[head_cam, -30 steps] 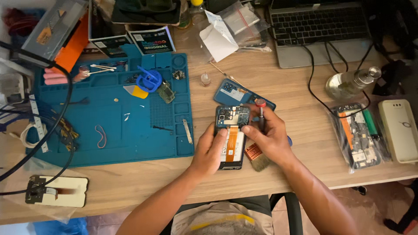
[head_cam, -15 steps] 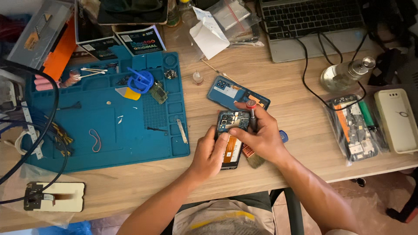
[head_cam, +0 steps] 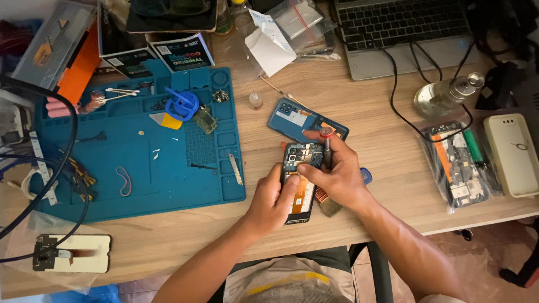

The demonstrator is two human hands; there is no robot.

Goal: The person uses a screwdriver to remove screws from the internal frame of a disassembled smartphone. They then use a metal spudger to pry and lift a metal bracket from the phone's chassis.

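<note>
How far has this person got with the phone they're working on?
Done: the blue back cover is off and lies on the wooden desk behind the opened phone, whose boards are bare. In hand: the left hand steadies the phone while the right hand holds a screwdriver upright on its upper part. Left: the cover is not back on; how many screws remain is too small to tell.

We are seeing both forearms bare, left hand (head_cam: 273, 201) and right hand (head_cam: 336, 171) ungloved, a grey garment with yellow marking (head_cam: 289, 286) showing below.
</note>
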